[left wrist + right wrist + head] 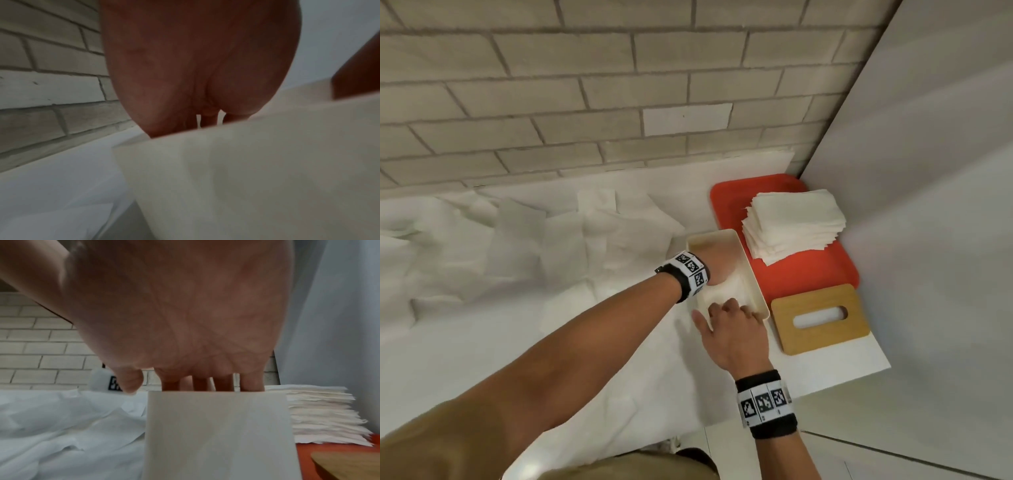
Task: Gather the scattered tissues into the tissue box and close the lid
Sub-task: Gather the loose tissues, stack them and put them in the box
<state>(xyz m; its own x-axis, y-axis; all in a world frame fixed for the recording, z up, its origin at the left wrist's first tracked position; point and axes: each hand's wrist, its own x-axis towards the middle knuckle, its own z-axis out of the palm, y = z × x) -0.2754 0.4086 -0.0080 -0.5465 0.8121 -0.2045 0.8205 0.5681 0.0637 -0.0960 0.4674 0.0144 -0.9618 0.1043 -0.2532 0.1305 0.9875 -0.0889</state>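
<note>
The cream tissue box (pixel 745 261) stands open on the white counter, beside the red tray (pixel 808 277). My left hand (pixel 717 265) reaches down into its far half, and its fingers are hidden below the box wall (pixel 246 170). My right hand (pixel 736 322) is at the near end, fingers dipped inside onto white tissue (pixel 726 291), thumb spread outside to the left. From the right wrist the fingers (pixel 205 381) go straight down behind the box's near wall (pixel 218 426). Loose tissues (pixel 551 240) lie scattered across the counter to the left. The wooden lid (pixel 822 320) with its slot lies flat on the right.
A neat stack of tissues (pixel 791 226) sits on the red tray, also seen from the right wrist as a stack (pixel 320 415). A brick wall (pixel 585 102) runs along the back, and a white panel (pixel 928 205) closes the right side. The counter's front edge is just below the lid.
</note>
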